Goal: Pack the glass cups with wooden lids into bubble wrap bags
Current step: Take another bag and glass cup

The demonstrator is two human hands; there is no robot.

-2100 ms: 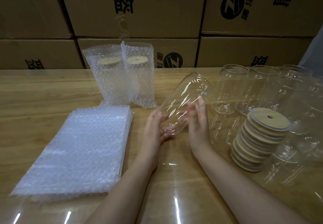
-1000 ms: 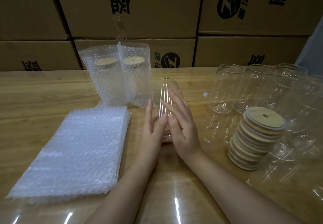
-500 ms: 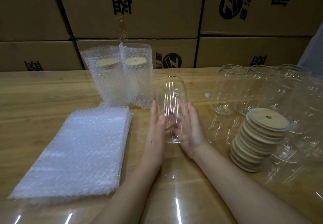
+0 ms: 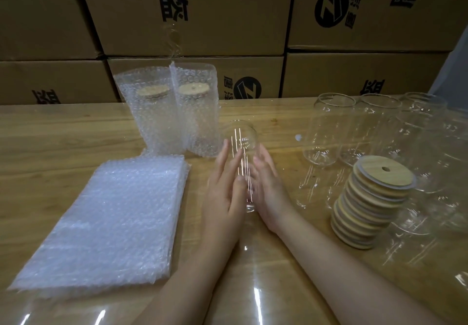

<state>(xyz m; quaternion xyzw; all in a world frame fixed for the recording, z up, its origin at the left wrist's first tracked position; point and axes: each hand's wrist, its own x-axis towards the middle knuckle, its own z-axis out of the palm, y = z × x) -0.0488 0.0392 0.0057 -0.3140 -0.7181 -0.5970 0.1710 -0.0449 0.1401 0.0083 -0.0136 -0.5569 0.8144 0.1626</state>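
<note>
**Bare cup held upright, lid not yet fitted**

The glass cup [image 4: 241, 144] stands upright at mid-surface [image 4: 50, 147] between the left hand [image 4: 222, 193] and right hand [image 4: 269, 190]. Their fingers [image 4: 222, 158] are straight and pressed flat against its sides. The likely next move is to free one hand for a lid from the lid stack [image 4: 374, 203], then take one of the bubble wrap bags [image 4: 106, 223].

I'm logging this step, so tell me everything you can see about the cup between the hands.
The cup is clear glass, tall and round, narrowing slightly at its open rim, with faint white print near the top. It has no lid and looks empty. It stands roughly upright; whether its base rests on the table is unclear. The left hand and right hand press its sides with straight fingers.
</note>
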